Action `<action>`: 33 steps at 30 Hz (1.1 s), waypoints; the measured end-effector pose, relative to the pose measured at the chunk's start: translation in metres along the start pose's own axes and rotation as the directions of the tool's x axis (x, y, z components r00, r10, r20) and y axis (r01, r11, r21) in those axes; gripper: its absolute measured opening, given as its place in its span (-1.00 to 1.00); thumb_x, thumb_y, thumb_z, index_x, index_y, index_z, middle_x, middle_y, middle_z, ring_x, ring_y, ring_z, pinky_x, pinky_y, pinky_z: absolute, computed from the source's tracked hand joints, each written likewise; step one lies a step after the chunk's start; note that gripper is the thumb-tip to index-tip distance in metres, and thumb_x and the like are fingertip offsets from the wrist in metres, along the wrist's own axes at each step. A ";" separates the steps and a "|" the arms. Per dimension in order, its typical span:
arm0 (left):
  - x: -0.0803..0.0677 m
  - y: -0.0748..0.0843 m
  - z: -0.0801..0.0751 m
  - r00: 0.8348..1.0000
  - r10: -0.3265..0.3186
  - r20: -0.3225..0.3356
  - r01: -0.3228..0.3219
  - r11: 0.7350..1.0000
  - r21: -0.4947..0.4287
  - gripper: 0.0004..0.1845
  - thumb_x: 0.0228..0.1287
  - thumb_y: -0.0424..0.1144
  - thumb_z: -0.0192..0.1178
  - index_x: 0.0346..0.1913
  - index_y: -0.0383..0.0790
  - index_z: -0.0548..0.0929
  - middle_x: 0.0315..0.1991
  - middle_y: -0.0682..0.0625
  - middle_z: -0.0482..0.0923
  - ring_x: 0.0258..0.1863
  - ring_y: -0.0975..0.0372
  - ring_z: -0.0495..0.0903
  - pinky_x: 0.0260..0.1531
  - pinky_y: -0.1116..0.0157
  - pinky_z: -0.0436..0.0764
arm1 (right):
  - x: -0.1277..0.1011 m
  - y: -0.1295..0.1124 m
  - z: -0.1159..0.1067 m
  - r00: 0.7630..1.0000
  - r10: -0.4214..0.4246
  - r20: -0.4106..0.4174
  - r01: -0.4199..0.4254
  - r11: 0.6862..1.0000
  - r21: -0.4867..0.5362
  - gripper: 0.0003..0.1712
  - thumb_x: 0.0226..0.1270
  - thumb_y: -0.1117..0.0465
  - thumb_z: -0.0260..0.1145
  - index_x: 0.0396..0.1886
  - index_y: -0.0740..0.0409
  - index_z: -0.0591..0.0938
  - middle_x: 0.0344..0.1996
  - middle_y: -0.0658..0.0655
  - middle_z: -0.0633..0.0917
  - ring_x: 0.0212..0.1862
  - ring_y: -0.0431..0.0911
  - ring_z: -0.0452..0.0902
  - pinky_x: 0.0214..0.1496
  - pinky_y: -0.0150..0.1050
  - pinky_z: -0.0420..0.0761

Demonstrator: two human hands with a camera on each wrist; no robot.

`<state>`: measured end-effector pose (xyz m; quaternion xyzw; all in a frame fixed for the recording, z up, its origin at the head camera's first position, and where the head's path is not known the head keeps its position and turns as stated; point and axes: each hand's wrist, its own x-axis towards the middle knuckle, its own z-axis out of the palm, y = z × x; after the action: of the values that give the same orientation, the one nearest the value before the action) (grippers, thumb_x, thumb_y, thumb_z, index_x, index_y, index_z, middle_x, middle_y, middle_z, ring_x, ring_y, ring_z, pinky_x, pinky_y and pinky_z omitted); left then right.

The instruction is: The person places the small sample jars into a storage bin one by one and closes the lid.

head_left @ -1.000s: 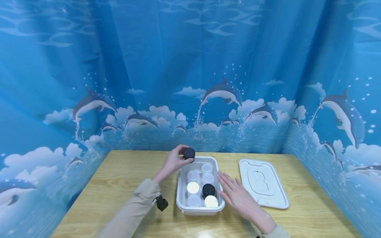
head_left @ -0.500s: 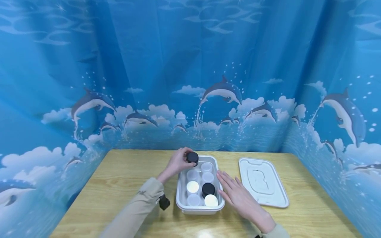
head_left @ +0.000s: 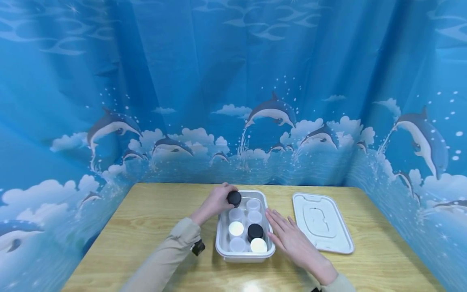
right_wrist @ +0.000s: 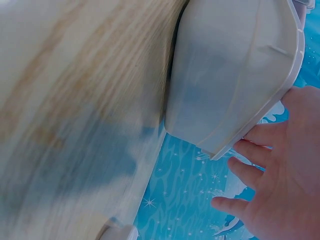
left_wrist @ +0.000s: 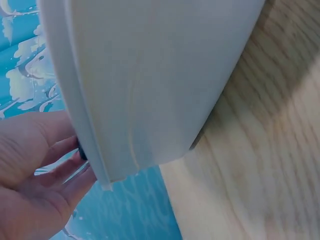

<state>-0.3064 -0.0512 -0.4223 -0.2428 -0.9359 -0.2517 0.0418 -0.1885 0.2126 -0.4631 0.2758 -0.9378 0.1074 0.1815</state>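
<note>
In the head view a white rectangular tub (head_left: 245, 258) stands on the table. At its far left corner my left hand (head_left: 217, 199) grips a small black round jar (head_left: 234, 198) between thumb and fingers. Inside the tub, in two columns, are another black jar (head_left: 255, 231), two white-topped ones (head_left: 236, 229) and several translucent round ones (head_left: 254, 217). My right hand (head_left: 292, 239) lies along the tub's right rim, fingers straight, fingertips touching or very near it. In the left wrist view the tub wall (left_wrist: 150, 75) hides most of the held jar.
A white lid (head_left: 322, 223) lies flat on the wooden table (head_left: 157, 227), right of the tub. Behind the table hangs a blue curtain (head_left: 219, 81) printed with dolphins. A white edge (right_wrist: 119, 233) shows low in the right wrist view.
My left hand has carried the black jar slightly right and toward me, from beyond the tub's far left corner to over its inside. My right hand stays by the rim.
</note>
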 end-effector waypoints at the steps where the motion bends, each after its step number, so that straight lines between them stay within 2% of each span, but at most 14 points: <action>1: 0.000 0.000 -0.001 1.000 0.012 0.012 -0.013 1.000 0.013 -0.43 0.03 -0.42 0.54 0.17 -0.22 0.65 0.06 -0.19 0.60 0.08 -0.05 0.61 0.16 0.00 0.64 | 0.000 0.000 0.000 1.000 0.000 0.000 0.000 1.000 0.000 -0.33 0.57 0.00 0.13 0.52 0.23 0.32 0.50 0.18 0.34 0.49 0.12 0.26 0.46 0.30 0.28; 8: -0.002 0.001 0.002 0.996 0.056 0.076 -0.062 0.995 0.083 -0.48 0.11 -0.44 0.49 0.18 -0.26 0.64 0.07 -0.19 0.62 0.09 -0.03 0.62 0.14 0.05 0.67 | -0.001 -0.001 -0.001 1.000 0.000 -0.003 0.000 1.000 0.000 -0.34 0.57 0.01 0.13 0.51 0.25 0.34 0.50 0.18 0.34 0.48 0.13 0.28 0.46 0.30 0.28; 12: -0.003 0.001 0.006 0.994 0.088 0.067 -0.096 0.986 0.135 -0.50 0.14 -0.42 0.48 0.18 -0.29 0.63 0.05 -0.19 0.60 0.06 -0.01 0.63 0.10 0.08 0.69 | -0.001 -0.001 -0.001 1.000 -0.002 -0.006 0.002 1.000 -0.001 -0.33 0.56 0.01 0.14 0.51 0.25 0.33 0.49 0.18 0.35 0.48 0.12 0.27 0.46 0.30 0.28; 19: -0.004 0.001 0.008 0.990 0.136 0.037 -0.141 0.975 0.170 -0.53 0.13 -0.44 0.47 0.14 -0.35 0.65 -0.01 -0.21 0.55 -0.04 -0.02 0.65 -0.01 0.10 0.74 | 0.000 -0.001 -0.001 1.000 0.004 -0.001 -0.004 1.000 0.000 -0.33 0.56 0.01 0.14 0.52 0.23 0.33 0.50 0.16 0.34 0.49 0.11 0.26 0.46 0.29 0.29; 24: -0.006 0.003 0.008 0.989 0.144 0.047 -0.151 0.963 0.223 -0.52 0.15 -0.43 0.46 0.16 -0.31 0.66 -0.05 -0.19 0.57 -0.09 0.00 0.67 -0.05 0.13 0.75 | 0.000 -0.001 0.000 1.000 -0.005 -0.007 0.005 1.000 -0.003 -0.33 0.55 0.02 0.16 0.51 0.25 0.34 0.48 0.19 0.38 0.47 0.13 0.30 0.44 0.30 0.32; 28: -0.006 0.004 0.009 0.985 0.165 0.046 -0.171 0.942 0.287 -0.55 0.14 -0.38 0.49 0.12 -0.30 0.67 -0.08 -0.18 0.58 -0.13 0.03 0.66 -0.08 0.16 0.74 | 0.000 -0.001 0.000 1.000 -0.004 -0.012 0.004 1.000 -0.005 -0.33 0.55 0.03 0.17 0.50 0.24 0.35 0.48 0.19 0.39 0.47 0.13 0.30 0.43 0.30 0.33; 33: -0.007 0.002 0.014 0.970 0.241 0.007 -0.226 0.898 0.377 -0.66 0.08 -0.37 0.53 -0.07 -0.32 0.70 -0.21 -0.16 0.59 -0.25 0.07 0.65 -0.23 0.20 0.74 | 0.000 0.000 0.001 1.000 0.001 -0.007 -0.001 1.000 -0.003 -0.33 0.56 0.01 0.15 0.51 0.24 0.34 0.48 0.19 0.38 0.48 0.13 0.29 0.44 0.30 0.32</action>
<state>-0.2986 -0.0461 -0.4351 -0.3358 -0.9297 -0.0659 0.1360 -0.1883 0.2121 -0.4638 0.2747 -0.9375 0.1069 0.1849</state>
